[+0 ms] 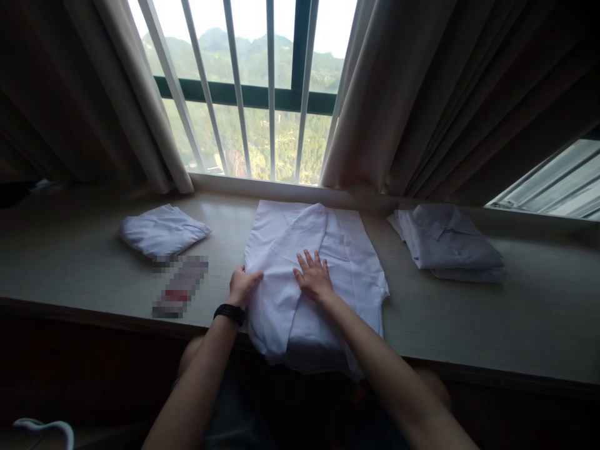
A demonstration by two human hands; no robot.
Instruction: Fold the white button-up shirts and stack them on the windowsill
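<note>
A white shirt (347, 256) lies spread on the wide window ledge (469, 312), its lower part hanging over the front edge. Its left side is folded inward over the middle. My left hand (242, 285), with a black band on the wrist, grips the shirt's folded left edge. My right hand (313, 275) lies flat on the middle of the shirt, fingers spread, pressing the cloth down.
A folded white garment (162, 232) lies on the ledge to the left, with a blurred flat item (180, 286) in front of it. A stack of folded white shirts (450, 244) sits to the right. Behind are a barred window (262, 94) and brown curtains (469, 87).
</note>
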